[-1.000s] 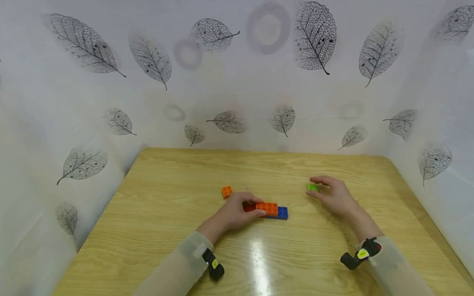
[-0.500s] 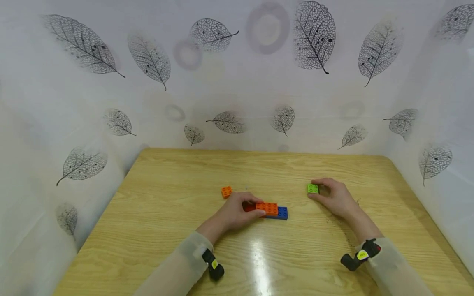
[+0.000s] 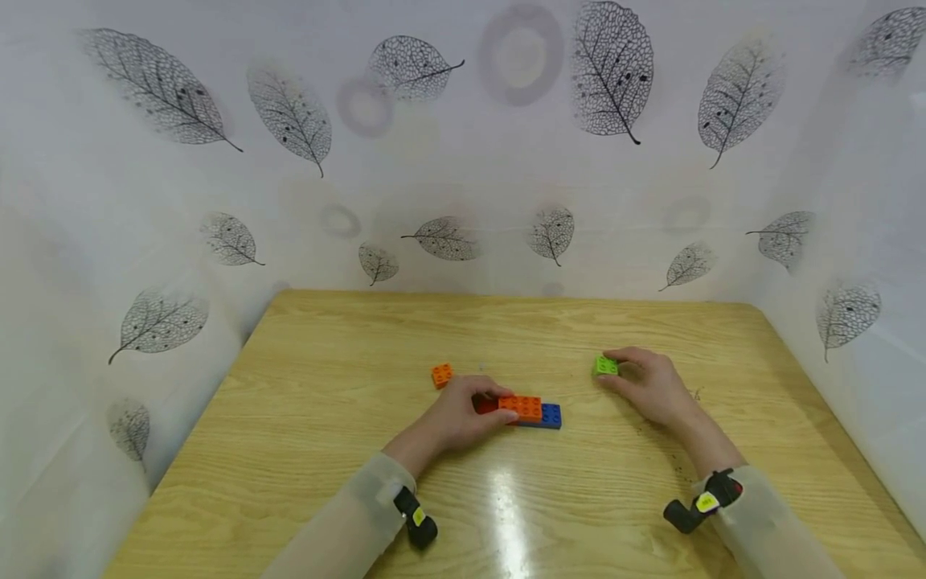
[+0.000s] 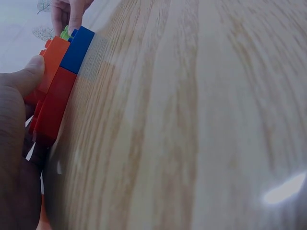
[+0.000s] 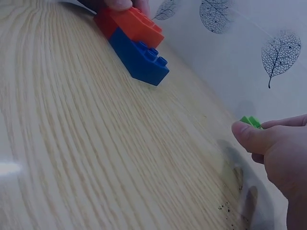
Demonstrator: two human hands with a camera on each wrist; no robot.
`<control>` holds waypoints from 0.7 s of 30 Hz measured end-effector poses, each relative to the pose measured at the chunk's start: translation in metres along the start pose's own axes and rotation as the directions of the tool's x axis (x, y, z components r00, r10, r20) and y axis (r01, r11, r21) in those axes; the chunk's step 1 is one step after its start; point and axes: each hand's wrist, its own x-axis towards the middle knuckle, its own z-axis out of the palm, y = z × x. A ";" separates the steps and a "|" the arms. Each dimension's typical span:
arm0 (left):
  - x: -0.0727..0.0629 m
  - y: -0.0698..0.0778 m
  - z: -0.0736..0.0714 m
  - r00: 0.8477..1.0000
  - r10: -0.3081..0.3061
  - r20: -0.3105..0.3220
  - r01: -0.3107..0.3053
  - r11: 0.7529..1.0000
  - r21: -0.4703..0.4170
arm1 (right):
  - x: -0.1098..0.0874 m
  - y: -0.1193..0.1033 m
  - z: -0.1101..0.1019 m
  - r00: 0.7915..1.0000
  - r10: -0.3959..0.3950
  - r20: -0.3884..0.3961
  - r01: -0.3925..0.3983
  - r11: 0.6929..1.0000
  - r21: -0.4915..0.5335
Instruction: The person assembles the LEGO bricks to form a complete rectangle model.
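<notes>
The long orange brick [image 3: 526,408] already bridges the red brick [image 4: 53,108] and blue brick [image 3: 552,416], pinched by the left hand [image 3: 461,414], while the green brick [image 3: 604,366], pinched well apart by the right hand [image 3: 653,388] and apparently lifted, and small orange brick [image 3: 442,375] on the tabletop [image 3: 347,346] are unattached.

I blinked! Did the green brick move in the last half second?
Yes: the green brick shifted slightly left, nearer the small orange brick, in the head view.

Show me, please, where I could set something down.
Free: the wooden tabletop left of the small orange brick, and between that brick and the back edge. Crowded: the centre, where the left hand grips the stacked bricks.
</notes>
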 end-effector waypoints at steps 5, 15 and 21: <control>-0.001 0.001 0.000 1.000 0.002 0.002 -0.002 1.000 0.002 | 0.000 -0.009 0.003 1.000 -0.024 -0.009 0.024 1.000 0.009; 0.000 0.000 0.000 1.000 -0.005 0.006 0.005 1.000 -0.002 | -0.001 -0.024 0.009 1.000 0.007 0.022 -0.008 0.998 0.056; 0.000 -0.001 0.001 1.000 -0.006 0.004 0.006 1.000 -0.009 | -0.002 -0.028 0.012 0.999 -0.017 0.029 0.015 0.998 0.056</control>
